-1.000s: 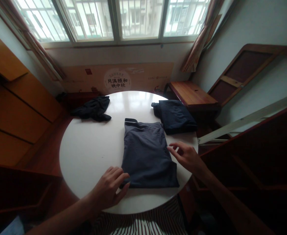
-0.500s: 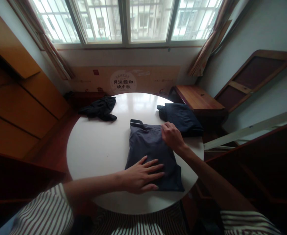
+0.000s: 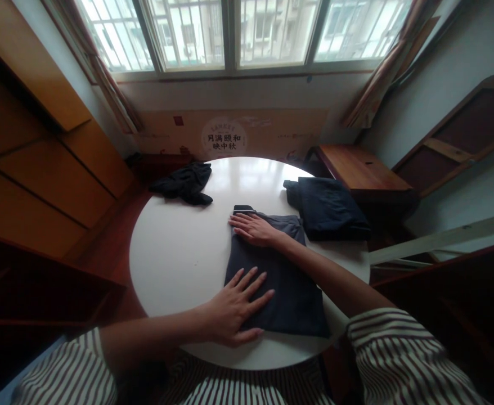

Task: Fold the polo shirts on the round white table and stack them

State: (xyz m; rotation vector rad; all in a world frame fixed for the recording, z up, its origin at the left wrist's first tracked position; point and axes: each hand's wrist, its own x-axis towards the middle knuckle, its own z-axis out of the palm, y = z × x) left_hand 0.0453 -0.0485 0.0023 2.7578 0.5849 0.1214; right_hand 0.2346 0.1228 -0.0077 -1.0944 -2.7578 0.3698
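A round glossy white table (image 3: 166, 270) holds a folded dark grey garment (image 3: 276, 298) at its centre (a crumpled black cloth (image 3: 185, 183) and a folded navy garment (image 3: 327, 208) lie beyond). The left hand (image 3: 234, 306) presses flat on it, fingers spread apart; the right hand (image 3: 253, 229) rests near its top edge, fingers together.

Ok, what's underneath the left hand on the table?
The left hand lies across the edge of a folded dark grey garment on a white round table. The cloth and tabletop directly beneath the palm are covered.
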